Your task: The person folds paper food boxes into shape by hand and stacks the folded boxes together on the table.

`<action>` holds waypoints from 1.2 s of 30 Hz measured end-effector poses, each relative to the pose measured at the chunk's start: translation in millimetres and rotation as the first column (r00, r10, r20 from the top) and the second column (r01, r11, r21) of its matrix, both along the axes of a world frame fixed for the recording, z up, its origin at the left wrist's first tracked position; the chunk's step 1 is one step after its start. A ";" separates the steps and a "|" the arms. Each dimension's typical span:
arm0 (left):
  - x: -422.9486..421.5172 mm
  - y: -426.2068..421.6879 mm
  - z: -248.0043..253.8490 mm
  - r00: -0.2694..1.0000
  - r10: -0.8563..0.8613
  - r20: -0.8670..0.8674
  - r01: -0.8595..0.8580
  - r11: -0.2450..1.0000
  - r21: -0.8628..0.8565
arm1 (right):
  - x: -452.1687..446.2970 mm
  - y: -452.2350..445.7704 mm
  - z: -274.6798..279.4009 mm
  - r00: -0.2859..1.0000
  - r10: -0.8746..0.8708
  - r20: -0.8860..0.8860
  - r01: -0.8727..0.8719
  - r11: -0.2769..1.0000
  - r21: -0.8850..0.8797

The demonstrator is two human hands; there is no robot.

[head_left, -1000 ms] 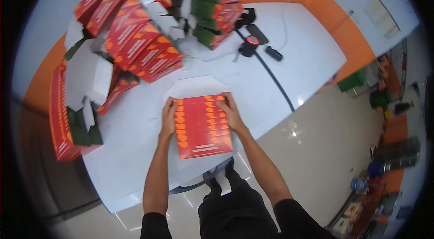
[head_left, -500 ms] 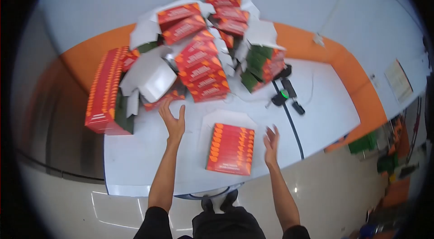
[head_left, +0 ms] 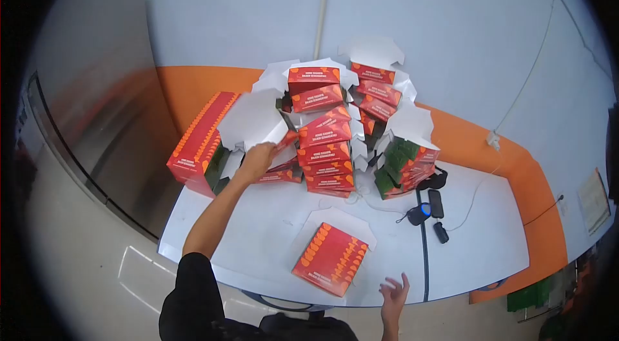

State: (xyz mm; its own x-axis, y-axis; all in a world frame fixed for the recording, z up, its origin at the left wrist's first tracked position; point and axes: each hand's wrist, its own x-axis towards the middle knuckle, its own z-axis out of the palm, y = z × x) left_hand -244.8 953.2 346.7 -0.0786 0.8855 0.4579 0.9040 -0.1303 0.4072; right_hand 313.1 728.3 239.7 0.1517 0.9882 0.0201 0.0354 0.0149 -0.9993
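Observation:
My left hand (head_left: 259, 159) reaches to the lower front of an open box with a raised white lid (head_left: 253, 118), at the left of the pile; its fingers are closed at the box's edge. My right hand (head_left: 394, 292) is held up over the table's front edge, fingers apart, holding nothing. Between the hands, a red and orange box (head_left: 331, 259) lies on the white table (head_left: 251, 241), turned at an angle, with a white flap spread out behind it. A stack of red boxes (head_left: 325, 150) stands just right of my left hand.
More boxes with green sides (head_left: 406, 163) are stacked right of the middle. A large red box (head_left: 205, 138) stands at the left end. A small black device with a blue light (head_left: 419, 213), a black phone-like object (head_left: 436, 203) and cables lie on the right. An orange panel (head_left: 496, 160) lines the wall.
Both hands have let go of the red box, which now lies on the table. My left hand has moved to the pile at the left. My right hand has moved off to the right.

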 end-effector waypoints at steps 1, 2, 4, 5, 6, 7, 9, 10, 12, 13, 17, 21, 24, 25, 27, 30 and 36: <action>5.8 -10.3 17.9 1.000 -0.006 0.018 0.006 1.000 0.007 | -2.9 11.4 11.8 0.999 0.035 0.021 -0.035 0.999 0.033; 11.5 -19.8 38.7 0.999 -0.010 0.035 0.009 1.000 0.022 | -6.5 24.7 21.7 0.993 0.101 0.062 -0.105 0.992 0.063; 25.1 -33.9 68.3 0.998 -0.021 0.062 0.012 0.990 0.142 | -14.0 56.7 43.5 0.964 0.221 0.150 -0.240 0.962 0.127; 34.7 -44.2 83.3 0.993 -0.016 0.117 0.007 0.997 0.080 | -17.4 71.9 55.5 0.934 0.296 0.203 -0.330 0.929 0.165; 45.8 -56.0 103.3 0.986 -0.018 0.164 0.015 1.000 0.022 | -24.7 86.6 67.8 0.901 0.354 0.252 -0.407 0.890 0.205; 61.7 -68.8 122.0 0.977 -0.023 0.212 0.032 0.999 -0.039 | -29.9 98.5 80.5 0.864 0.401 0.305 -0.477 0.847 0.237; 103.1 -102.2 155.6 0.987 -0.096 0.131 0.117 0.980 -0.161 | -39.8 121.0 111.6 0.789 0.413 0.454 -0.588 0.722 0.365; 120.5 -113.1 157.2 0.976 -0.205 0.076 0.215 0.959 -0.185 | -44.8 129.6 128.7 0.743 0.408 0.530 -0.646 0.645 0.409; 156.1 -130.9 161.8 0.925 -0.376 0.046 0.372 0.877 -0.304 | -57.2 140.4 171.0 0.749 0.276 0.602 -0.653 0.458 0.603; 179.4 -137.5 165.2 0.894 -0.440 0.082 0.434 0.810 -0.394 | -60.3 143.1 186.7 0.751 0.215 0.624 -0.657 0.347 0.670; 237.2 -137.0 168.4 0.860 -0.482 0.167 0.483 0.666 -0.569 | -63.5 163.5 190.2 0.514 0.265 0.816 -0.852 0.271 0.448; 230.8 -119.0 126.7 0.861 -0.448 0.243 0.468 0.883 -0.031 | -39.2 192.6 150.7 0.655 0.533 0.536 -0.755 0.487 0.438; 235.3 -116.6 81.1 0.766 -0.312 0.563 0.250 0.950 0.187 | -26.3 186.3 124.7 0.822 0.545 0.165 -0.556 0.706 0.440; 239.7 -111.0 74.0 0.838 -0.297 0.459 0.270 0.955 0.124 | -24.6 185.9 122.3 0.812 0.538 0.224 -0.579 0.698 0.421; 251.4 -98.8 64.1 0.931 -0.285 0.226 0.294 0.956 -0.004 | -20.1 182.3 127.5 0.784 0.517 0.343 -0.619 0.686 0.382; 262.4 -80.8 42.7 0.771 -0.255 0.583 0.339 0.940 -0.036 | -11.6 179.6 114.7 0.740 0.670 -0.057 -0.611 0.706 0.357; 277.1 -50.1 15.1 0.574 -0.361 0.735 0.460 0.885 0.075 | 22.3 189.1 72.1 0.542 0.535 -0.648 -0.643 0.760 0.090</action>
